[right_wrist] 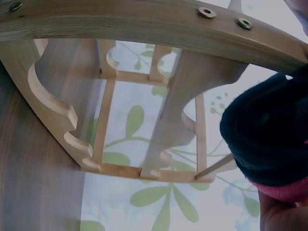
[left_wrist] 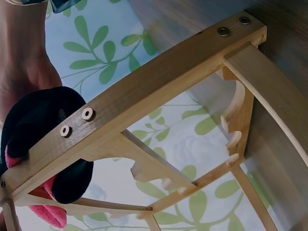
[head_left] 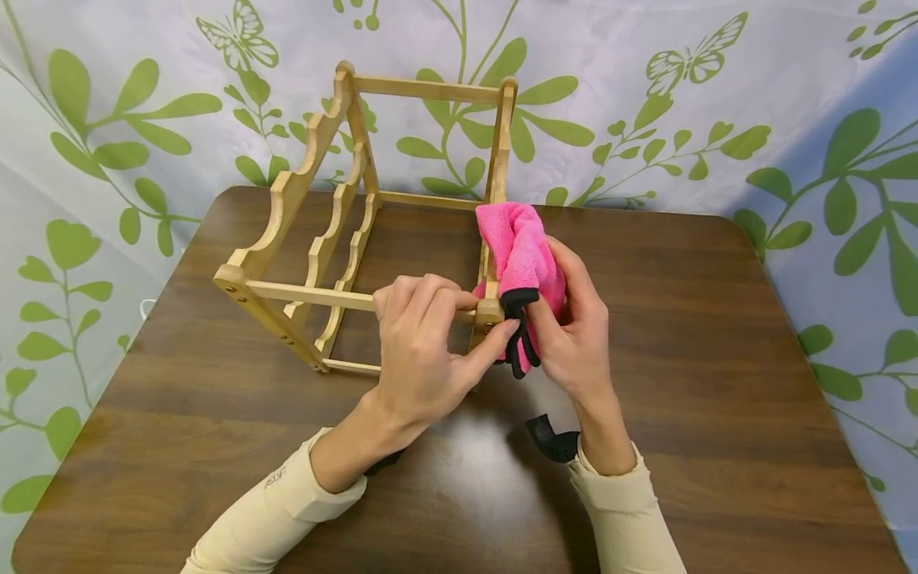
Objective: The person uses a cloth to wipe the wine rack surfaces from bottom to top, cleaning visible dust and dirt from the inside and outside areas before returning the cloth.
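Note:
A light wooden rack (head_left: 301, 296) with scalloped rails stands on the table. My left hand (head_left: 423, 355) grips its near right top corner, fingers bent over the front bar and thumb reaching round the post end to the black trim of a pink fleecy cloth piece (head_left: 519, 243). My right hand (head_left: 582, 335) holds that piece against the rack's right side, where it laps over the top rail. In the right wrist view its black edging (right_wrist: 269, 130) forms a rounded fold beside the post. The left wrist view shows black folds (left_wrist: 72, 180) on both sides of the post.
The brown wooden table (head_left: 688, 335) extends around the rack. Behind it hangs a pale curtain (head_left: 617, 48) with green leaves and butterflies. A black wrist mount (head_left: 552, 440) sits at the right wrist. Metal screw heads (left_wrist: 87, 114) dot the rack's post.

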